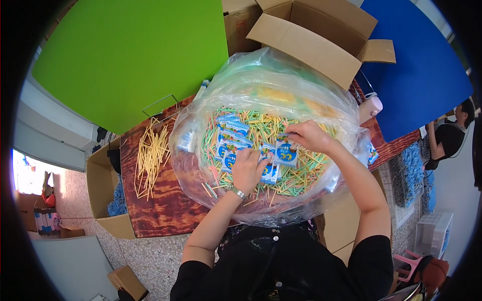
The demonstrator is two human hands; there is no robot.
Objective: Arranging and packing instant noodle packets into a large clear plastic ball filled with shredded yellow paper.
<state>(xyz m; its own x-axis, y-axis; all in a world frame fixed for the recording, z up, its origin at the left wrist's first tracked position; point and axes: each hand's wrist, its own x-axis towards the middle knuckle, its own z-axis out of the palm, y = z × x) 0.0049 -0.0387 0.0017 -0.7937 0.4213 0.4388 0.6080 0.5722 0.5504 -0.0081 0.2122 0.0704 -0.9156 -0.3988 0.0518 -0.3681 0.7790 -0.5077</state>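
Note:
A big clear plastic bag [321, 108] lies open on the brown wooden table [165, 200], filled with thin green, yellow and pink sticks [261, 128] and several small blue-and-white packets [232, 134]. Both hands reach inside the bag. My left hand [248, 169], with a metal watch at the wrist, rests fingers curled on a cluster of packets [269, 173]. My right hand [309, 135] pinches the top edge of one blue-and-white packet [286, 153].
A loose pile of pale yellow sticks [150, 155] lies on the table left of the bag. Open cardboard boxes stand behind the bag [311, 37] and at the table's left [103, 195]. Another person [449, 135] sits at far right.

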